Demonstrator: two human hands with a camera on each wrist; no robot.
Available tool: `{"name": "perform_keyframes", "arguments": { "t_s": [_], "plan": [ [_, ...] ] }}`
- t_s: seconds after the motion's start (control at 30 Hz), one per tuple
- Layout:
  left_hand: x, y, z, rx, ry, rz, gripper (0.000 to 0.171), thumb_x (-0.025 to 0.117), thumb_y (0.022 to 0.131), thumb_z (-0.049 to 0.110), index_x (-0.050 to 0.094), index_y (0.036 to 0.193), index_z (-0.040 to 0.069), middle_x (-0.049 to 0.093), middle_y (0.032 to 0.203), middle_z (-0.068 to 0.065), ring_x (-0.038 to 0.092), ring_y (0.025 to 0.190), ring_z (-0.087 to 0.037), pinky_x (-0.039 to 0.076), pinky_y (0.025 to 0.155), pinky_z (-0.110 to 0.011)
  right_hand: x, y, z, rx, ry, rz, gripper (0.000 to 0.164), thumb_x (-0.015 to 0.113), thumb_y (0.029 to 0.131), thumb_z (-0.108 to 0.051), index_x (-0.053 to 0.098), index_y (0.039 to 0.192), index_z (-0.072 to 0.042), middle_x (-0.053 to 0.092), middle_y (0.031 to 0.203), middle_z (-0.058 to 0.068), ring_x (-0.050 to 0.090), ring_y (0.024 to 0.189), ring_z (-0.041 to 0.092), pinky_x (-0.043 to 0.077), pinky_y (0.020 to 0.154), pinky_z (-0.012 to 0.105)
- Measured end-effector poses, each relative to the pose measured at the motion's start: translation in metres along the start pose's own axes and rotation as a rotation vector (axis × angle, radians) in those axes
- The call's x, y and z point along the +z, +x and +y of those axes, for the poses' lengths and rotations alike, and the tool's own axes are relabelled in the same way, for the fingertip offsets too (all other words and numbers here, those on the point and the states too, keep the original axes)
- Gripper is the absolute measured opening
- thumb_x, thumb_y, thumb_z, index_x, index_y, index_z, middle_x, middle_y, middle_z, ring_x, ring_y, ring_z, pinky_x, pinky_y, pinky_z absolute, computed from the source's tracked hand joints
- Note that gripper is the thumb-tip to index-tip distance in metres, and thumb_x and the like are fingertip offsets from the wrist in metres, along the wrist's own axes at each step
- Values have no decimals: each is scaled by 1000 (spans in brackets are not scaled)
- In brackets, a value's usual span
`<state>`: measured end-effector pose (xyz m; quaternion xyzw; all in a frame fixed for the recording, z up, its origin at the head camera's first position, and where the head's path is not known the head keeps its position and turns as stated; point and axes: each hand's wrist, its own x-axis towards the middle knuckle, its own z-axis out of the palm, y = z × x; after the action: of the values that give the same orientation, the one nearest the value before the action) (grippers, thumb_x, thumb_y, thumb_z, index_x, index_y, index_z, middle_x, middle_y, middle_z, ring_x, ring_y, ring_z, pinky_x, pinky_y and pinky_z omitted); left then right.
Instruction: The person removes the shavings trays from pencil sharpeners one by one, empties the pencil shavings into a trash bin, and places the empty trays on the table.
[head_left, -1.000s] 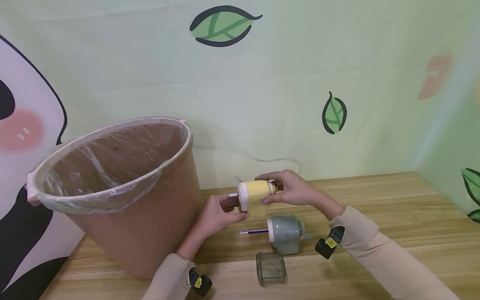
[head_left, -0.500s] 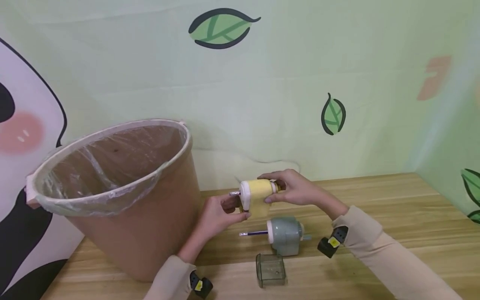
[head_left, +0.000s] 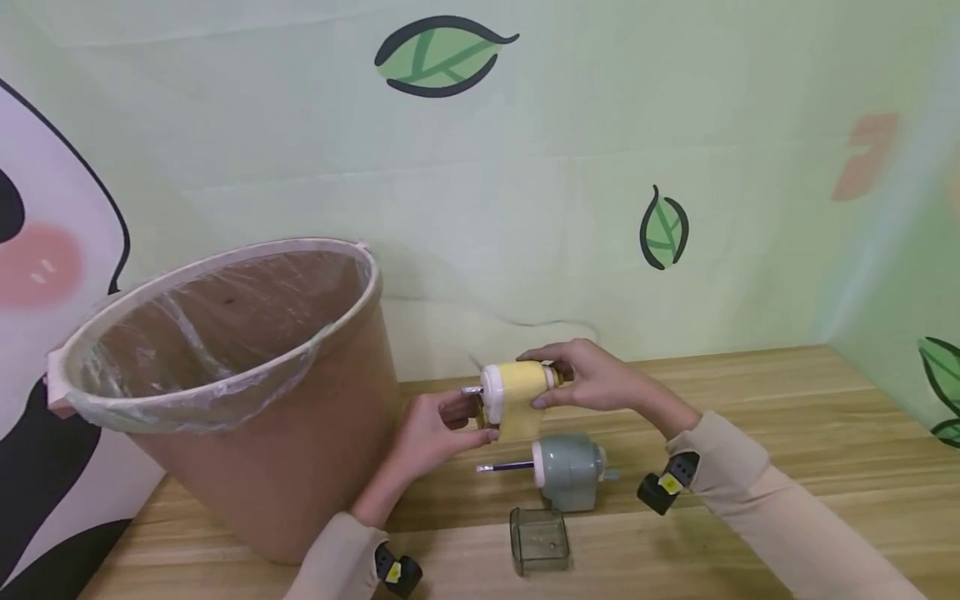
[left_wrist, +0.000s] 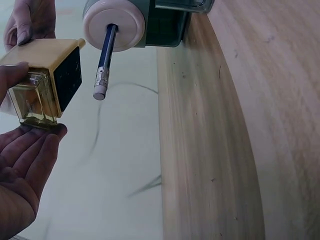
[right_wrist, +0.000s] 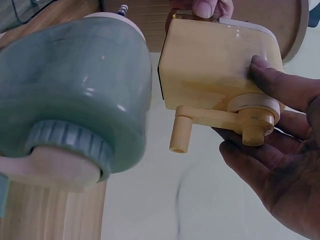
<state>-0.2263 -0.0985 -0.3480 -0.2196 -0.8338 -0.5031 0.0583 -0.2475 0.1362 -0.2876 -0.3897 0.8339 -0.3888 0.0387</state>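
Both hands hold a yellow hand-crank pencil sharpener (head_left: 525, 387) above the table, beside the bin. My right hand (head_left: 600, 379) grips its body near the crank end; the crank (right_wrist: 210, 117) shows in the right wrist view. At the other end my left hand (head_left: 431, 433) pinches the transparent amber shavings drawer (left_wrist: 35, 102) between thumb and fingers. The drawer sits at least partly in the body; how far is hard to tell. Below stands a teal pencil sharpener (head_left: 572, 473) with a dark blue pencil (head_left: 512, 466) in its front. Its separate transparent grey drawer (head_left: 542, 542) lies nearer.
A large brown bin (head_left: 277, 467) with a clear plastic liner (head_left: 202, 333) stands on the left, close to my left forearm. The wooden table (head_left: 750, 400) reaches back to a pale green printed cloth (head_left: 525, 217).
The yellow sharpener has shifted very slightly right in both hands. The grips look the same, and the teal sharpener and grey drawer stay in place.
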Motion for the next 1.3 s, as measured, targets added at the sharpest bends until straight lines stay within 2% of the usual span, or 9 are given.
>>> {"name": "perform_keyframes", "arguments": {
  "t_s": [0.43,0.73,1.0,1.17,1.3],
  "plan": [
    [-1,-1,-3,10,-32,1,47,80,68,17,64,109,0,65,106,-17,64,94,-26,53,81,-32,-1,-2,-3,4,-9,3,53,71,77,-8,49,122,9,58,117,21,61,98,25,52,83,29],
    [-4,-5,-2,8,-2,15,47,79,69,13,62,110,-2,64,107,-21,63,96,-29,53,83,-32,-2,2,-8,-3,-29,-12,53,71,77,-7,49,122,10,58,115,20,61,97,22,52,83,27],
    [-5,-10,4,-33,-11,90,48,75,70,5,58,113,-7,62,109,-23,60,102,-32,51,85,-35,-15,-4,-4,47,-56,40,53,72,76,-5,51,122,9,60,112,18,59,85,17,51,73,26],
    [-9,-11,11,-65,19,137,52,74,70,5,55,117,-8,59,113,-25,58,105,-33,50,87,-37,-18,-1,-4,60,-30,44,55,72,76,-6,49,124,9,57,116,20,61,90,19,52,79,28],
    [-7,-17,13,-81,38,152,55,74,71,3,51,119,-8,57,116,-27,55,109,-35,48,90,-37,-16,-2,0,91,-29,61,56,72,76,-7,48,124,9,55,119,21,61,91,21,53,78,28]
  ]
}}
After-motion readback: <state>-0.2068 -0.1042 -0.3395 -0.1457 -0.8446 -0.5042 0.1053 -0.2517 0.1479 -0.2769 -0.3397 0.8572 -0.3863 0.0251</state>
